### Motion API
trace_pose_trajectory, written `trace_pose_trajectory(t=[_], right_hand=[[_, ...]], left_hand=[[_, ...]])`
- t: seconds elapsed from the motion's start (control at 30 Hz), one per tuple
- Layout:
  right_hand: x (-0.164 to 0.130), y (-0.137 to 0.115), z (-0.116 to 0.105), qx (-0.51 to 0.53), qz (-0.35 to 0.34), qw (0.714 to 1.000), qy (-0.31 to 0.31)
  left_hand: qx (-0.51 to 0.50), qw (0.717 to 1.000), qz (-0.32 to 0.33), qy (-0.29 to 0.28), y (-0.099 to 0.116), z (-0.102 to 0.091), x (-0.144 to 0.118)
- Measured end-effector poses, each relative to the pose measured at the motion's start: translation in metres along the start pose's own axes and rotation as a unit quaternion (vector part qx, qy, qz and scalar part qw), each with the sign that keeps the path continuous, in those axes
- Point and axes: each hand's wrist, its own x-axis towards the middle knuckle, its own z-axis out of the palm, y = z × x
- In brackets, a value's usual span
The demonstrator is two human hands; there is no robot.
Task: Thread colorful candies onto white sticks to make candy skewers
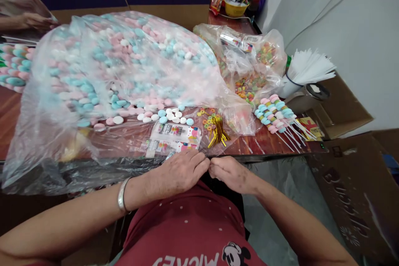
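My left hand (187,169), with a silver bangle at the wrist, meets my right hand (233,174) at the table's front edge. Fingers on both are closed and pinched together; whatever is between them is hidden. Just beyond my left hand lie printed clear packets (175,134). A bunch of gold twist ties (218,131) rests past my fingertips, beside small ring-shaped candies (208,124). Loose pink, blue and white oval candies (170,115) spill from a huge clear plastic bag (131,66). To the right, finished-looking candy skewers (274,113) lie in a pile with white sticks.
Behind the ring-candy bag (246,79) stands a large carton (168,4). A cup of white sticks (308,66) and a metal mug (307,96) are at the right. Another person's hand (37,20) shows at far left. Cardboard boxes (352,191) stand beside the table.
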Motion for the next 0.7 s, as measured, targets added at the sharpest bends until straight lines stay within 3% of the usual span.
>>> trace_pose_trajectory(t=[0.07,0.13,0.2,0.23,0.27,0.33,0.4,0.43,0.5,0.57,0.63,0.7], right_hand=[[0.0,-0.003,-0.01,0.148,0.066,0.985,-0.053],[0.001,-0.001,-0.019,0.194,0.074,0.977,-0.04],[0.005,0.007,-0.026,0.136,0.041,0.988,0.068],[0.01,0.011,-0.029,0.067,0.017,0.988,0.138],[0.015,0.016,-0.032,-0.024,-0.008,0.98,0.199],[0.027,0.023,-0.035,-0.23,-0.055,0.942,0.238],[0.04,0.026,-0.036,-0.392,-0.099,0.896,0.187],[0.046,0.026,-0.036,-0.442,-0.119,0.876,0.154],[0.054,0.027,-0.036,-0.488,-0.16,0.85,0.115],[0.058,0.031,-0.037,-0.48,-0.19,0.849,0.115],[0.058,0.037,-0.039,-0.423,-0.201,0.87,0.152],[0.058,0.043,-0.039,-0.313,-0.18,0.904,0.229]], left_hand=[[0.035,0.997,0.048,0.054,0.0,0.003,-0.003],[-0.006,0.996,0.031,0.087,-0.005,0.006,-0.006],[-0.117,0.982,-0.077,0.125,-0.014,0.008,-0.007],[-0.197,0.957,-0.157,0.143,-0.017,0.007,-0.008],[-0.285,0.913,-0.243,0.161,-0.021,0.006,-0.008],[-0.453,0.78,-0.385,0.193,-0.025,0.002,-0.007],[-0.565,0.646,-0.458,0.231,-0.026,-0.003,-0.006],[-0.597,0.597,-0.474,0.249,-0.026,-0.005,-0.005],[-0.634,0.541,-0.483,0.27,-0.027,-0.007,-0.005],[-0.658,0.508,-0.48,0.279,-0.029,-0.007,-0.006],[-0.684,0.475,-0.473,0.289,-0.031,-0.005,-0.007],[-0.71,0.439,-0.46,0.304,-0.032,-0.002,-0.005]])
